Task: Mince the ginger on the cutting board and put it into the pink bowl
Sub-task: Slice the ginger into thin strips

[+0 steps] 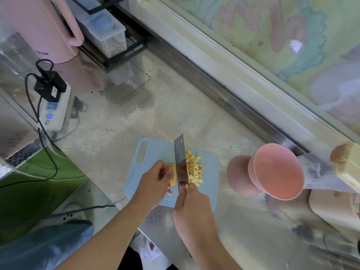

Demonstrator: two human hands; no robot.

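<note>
**Ginger half chopped on the blue board, cleaver mid-cut**

Biggest thing here is the shiny metal counter, patterned with little dots and running along a window ledge on the right. Back left there's a pink kettle with a clear plastic container on a black rack next to it. A white power strip sits on the left with black plugs and cables trailing off it.

The pale blue cutting board lies on the counter near the front edge, handle slot toward the far left corner. To its right, well clear of the board, the pink bowl stands, looking tipped because of the wide lens, and I see nothing in it.

Right hand is wrapped around the handle of a cleaver, blade standing on edge on the board and pointing away from the person. Left hand is curled over, fingertips pinning the uncut ginger piece just left of the blade, touching it or nearly so.

On the other side of the blade is the pile of diced ginger, small yellow cubes all on the board, still fairly chunky.
</note>
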